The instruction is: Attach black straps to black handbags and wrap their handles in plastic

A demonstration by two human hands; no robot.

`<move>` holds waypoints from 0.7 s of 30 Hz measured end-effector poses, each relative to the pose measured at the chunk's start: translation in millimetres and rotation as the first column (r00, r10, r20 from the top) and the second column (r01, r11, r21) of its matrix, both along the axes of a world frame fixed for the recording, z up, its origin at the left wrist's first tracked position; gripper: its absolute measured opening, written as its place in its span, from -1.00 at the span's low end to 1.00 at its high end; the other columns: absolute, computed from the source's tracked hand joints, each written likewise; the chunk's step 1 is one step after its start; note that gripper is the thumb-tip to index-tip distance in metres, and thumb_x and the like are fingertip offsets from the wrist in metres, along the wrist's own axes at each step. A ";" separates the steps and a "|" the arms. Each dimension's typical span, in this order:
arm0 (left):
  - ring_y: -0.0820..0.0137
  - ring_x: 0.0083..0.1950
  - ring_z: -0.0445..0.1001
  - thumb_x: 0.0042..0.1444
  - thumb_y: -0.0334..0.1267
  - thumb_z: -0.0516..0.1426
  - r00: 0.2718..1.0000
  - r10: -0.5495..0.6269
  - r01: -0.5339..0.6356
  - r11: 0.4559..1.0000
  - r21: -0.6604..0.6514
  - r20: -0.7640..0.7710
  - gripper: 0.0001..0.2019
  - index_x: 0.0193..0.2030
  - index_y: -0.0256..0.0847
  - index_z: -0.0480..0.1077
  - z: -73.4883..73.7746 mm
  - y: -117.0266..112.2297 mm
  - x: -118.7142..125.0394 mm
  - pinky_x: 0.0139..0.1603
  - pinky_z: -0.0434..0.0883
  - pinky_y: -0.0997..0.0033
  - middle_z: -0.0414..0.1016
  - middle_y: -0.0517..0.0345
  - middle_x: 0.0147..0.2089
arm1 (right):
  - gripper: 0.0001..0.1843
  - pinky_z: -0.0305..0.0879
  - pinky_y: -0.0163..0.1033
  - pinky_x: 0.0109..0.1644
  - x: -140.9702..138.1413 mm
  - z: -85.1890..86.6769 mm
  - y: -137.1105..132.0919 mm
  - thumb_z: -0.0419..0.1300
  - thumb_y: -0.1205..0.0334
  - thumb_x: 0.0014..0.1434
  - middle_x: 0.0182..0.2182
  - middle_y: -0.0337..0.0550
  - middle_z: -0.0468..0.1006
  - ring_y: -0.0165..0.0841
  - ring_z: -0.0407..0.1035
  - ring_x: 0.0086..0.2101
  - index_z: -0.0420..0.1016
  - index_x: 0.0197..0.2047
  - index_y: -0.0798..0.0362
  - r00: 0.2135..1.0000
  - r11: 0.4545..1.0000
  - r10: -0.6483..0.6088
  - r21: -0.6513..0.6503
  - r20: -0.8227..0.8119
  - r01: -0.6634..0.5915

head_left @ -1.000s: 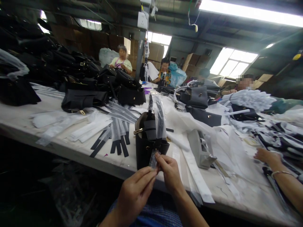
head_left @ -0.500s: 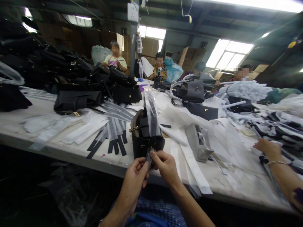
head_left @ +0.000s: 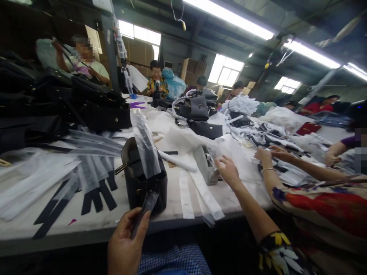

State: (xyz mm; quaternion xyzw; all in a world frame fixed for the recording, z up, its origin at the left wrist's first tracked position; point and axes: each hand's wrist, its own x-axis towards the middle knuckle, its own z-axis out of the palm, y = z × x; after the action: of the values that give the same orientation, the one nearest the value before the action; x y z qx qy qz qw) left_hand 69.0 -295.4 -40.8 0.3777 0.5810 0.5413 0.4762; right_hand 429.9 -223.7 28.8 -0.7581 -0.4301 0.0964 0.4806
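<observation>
My left hand [head_left: 129, 233] pinches the end of a dark strap [head_left: 146, 208] wrapped in clear plastic, at the front of a black handbag [head_left: 134, 187]. The bag stands upright near the table's front edge, with a gold clasp at its side. Another clear plastic sleeve [head_left: 146, 149] rises over its top. My right hand [head_left: 228, 170] is stretched out to a grey tape dispenser [head_left: 205, 164], its fingers partly extended at the dispenser's right side. Whether a fingertip touches the tape I cannot make out.
Plastic-sleeved black straps [head_left: 100, 191] fan out to the left, near piled black bags [head_left: 100, 114]. White strips [head_left: 200, 191] lie right of the handbag. A co-worker's hands [head_left: 266, 154] work close by on the right. More bags [head_left: 197, 109] sit farther back.
My right hand has let go of the strap end and moved right to the tape dispenser. My left hand still holds the wrapped strap. The view has swung right.
</observation>
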 end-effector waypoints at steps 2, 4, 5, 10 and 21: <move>0.11 0.01 0.55 -0.19 0.10 0.35 1.000 0.001 -0.001 1.000 -0.006 0.006 -0.49 -0.17 -0.19 0.46 -0.2 -0.4 0.6 0.18 0.38 0.16 0.61 0.07 -0.14 | -0.71 0.14 0.05 0.22 15.2 -10.5 12.6 0.33 0.02 -0.03 -0.05 0.14 0.59 0.05 0.32 0.12 0.57 -0.55 0.09 0.995 0.996 0.017 -0.087 -0.102 -0.026; 0.10 0.02 0.55 -0.18 0.10 0.35 1.000 -0.006 0.006 1.000 -0.007 0.007 -0.49 -0.17 -0.19 0.46 -0.7 -1.1 0.4 0.18 0.39 0.14 0.61 0.07 -0.13 | -0.66 0.31 0.02 0.02 20.3 -21.0 21.7 0.31 -0.04 -0.03 -0.25 0.10 0.66 -0.02 0.47 -0.10 0.59 -0.54 0.09 0.974 0.987 0.027 -0.150 -0.224 -0.062; 0.09 0.02 0.55 -0.19 0.10 0.35 1.000 -0.007 0.007 1.000 -0.010 0.006 -0.49 -0.17 -0.19 0.46 -0.8 -1.3 0.0 0.19 0.38 0.13 0.61 0.07 -0.13 | -0.65 0.35 -0.02 -0.08 20.8 -24.9 24.8 0.30 -0.06 -0.03 -0.32 0.06 0.66 -0.08 0.50 -0.20 0.61 -0.51 0.10 0.959 0.984 0.025 -0.164 -0.282 -0.074; 0.07 0.06 0.53 -0.23 0.11 0.36 1.000 0.001 0.000 0.999 -0.041 0.009 -0.47 -0.17 -0.19 0.47 0.8 -0.3 -1.9 0.24 0.34 0.10 0.61 0.07 -0.12 | -0.72 0.36 -0.19 -0.23 20.0 -21.7 25.5 0.37 0.05 -0.18 -0.38 -0.04 0.66 -0.21 0.50 -0.29 0.61 -0.46 0.10 0.871 0.992 0.021 -0.101 -0.491 -0.080; 0.08 0.05 0.53 -0.23 0.10 0.37 1.000 0.014 -0.013 0.999 -0.044 0.025 -0.48 -0.18 -0.18 0.48 -1.9 -2.3 -0.3 0.23 0.35 0.10 0.62 0.09 -0.14 | -0.64 0.48 -0.22 -0.10 0.4 -5.5 -45.2 0.46 -0.01 -0.13 -0.25 -0.02 0.67 -0.22 0.54 -0.20 0.66 -0.34 0.09 0.740 0.989 0.122 0.140 -0.661 -0.038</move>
State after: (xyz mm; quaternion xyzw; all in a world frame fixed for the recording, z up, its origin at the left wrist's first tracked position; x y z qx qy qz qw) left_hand 68.6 -297.7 -42.7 0.3566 0.5891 0.5364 0.4879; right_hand 430.2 -268.8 23.3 -0.6247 -0.2666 0.3563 0.6416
